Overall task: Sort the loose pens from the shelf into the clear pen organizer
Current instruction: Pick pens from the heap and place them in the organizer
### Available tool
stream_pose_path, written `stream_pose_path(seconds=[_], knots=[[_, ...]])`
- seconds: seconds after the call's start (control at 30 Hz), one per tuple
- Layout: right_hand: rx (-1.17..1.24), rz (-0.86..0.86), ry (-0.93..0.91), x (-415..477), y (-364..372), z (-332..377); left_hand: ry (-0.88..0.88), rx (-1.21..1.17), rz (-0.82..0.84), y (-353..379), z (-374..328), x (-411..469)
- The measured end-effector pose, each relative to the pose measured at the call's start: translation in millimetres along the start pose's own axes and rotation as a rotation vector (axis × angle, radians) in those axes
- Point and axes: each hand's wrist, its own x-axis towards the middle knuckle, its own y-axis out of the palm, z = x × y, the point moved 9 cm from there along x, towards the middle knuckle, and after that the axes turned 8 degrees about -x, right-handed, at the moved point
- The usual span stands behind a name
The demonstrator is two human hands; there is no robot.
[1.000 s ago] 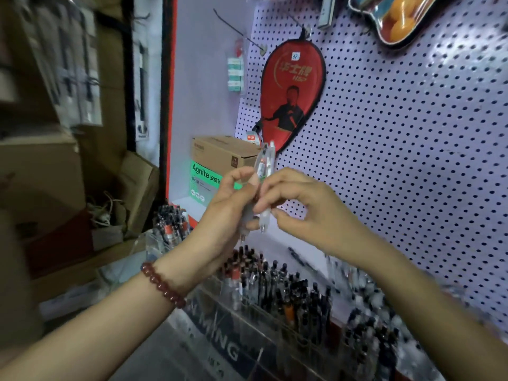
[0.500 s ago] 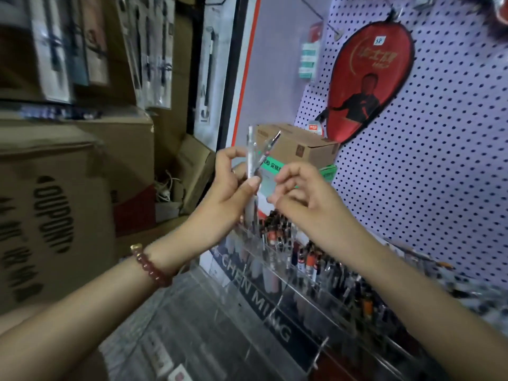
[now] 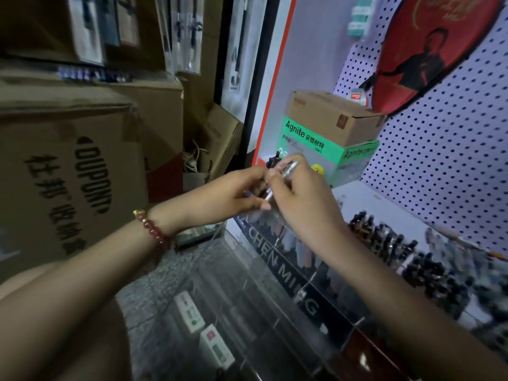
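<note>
Pen organizer (image 3: pixel 288 273) sits along the front of the shelf (image 3: pixel 371 204), pens (image 3: pixel 384 240) upright in it. A box (image 3: pixel 330 125) stands on the shelf behind its left end, against the pegboard (image 3: pixel 439 160); cardboard boxes (image 3: pixel 68 174) are stacked at left. Left hand (image 3: pixel 231 193) and right hand (image 3: pixel 299 196) meet above the organizer's left end, one pen (image 3: pixel 286 174) between them.

Place: a stationery shop, at a display shelf.
Wall: white pegboard (image 3: pixel 439 174) with a red paddle cover (image 3: pixel 439 50) hung on it.
Display: clear pen organizer (image 3: pixel 302 284) lettered "CHEN MING", its compartments packed with pens (image 3: pixel 384 237).
Stock: cardboard cartons (image 3: pixel 68 174) stacked at left, with packaged goods (image 3: pixel 236 50) hanging above them.
</note>
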Motion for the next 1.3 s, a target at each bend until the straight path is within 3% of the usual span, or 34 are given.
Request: stream_pose_path(seconds=[0.1,0.23,0.4,0.7,0.97,1.07,1.3], knots=[[-0.201,0.031,-0.144,-10,19,11,-0.094,0.138,-0.045,-10,30,-7],[-0.245,0.141,-0.135,-11,52,-1,-0.132,0.250,-0.165,-27,51,-16],[-0.091,0.274,-0.082,-28,94,-13,-0.178,0.267,-0.077,-18,63,-23],[0.348,0.443,0.320,-42,135,-51,-0.239,0.280,-0.052,-3,82,-23],[0.136,0.586,0.171,-44,147,-37,-0.183,0.390,-0.185,-3,69,-29],[0.048,0.595,0.084,-46,145,-30,-0.148,0.484,-0.181,-1,62,-29],[-0.034,0.545,0.081,-43,130,-25,-0.194,0.641,-0.157,1,68,-24]])
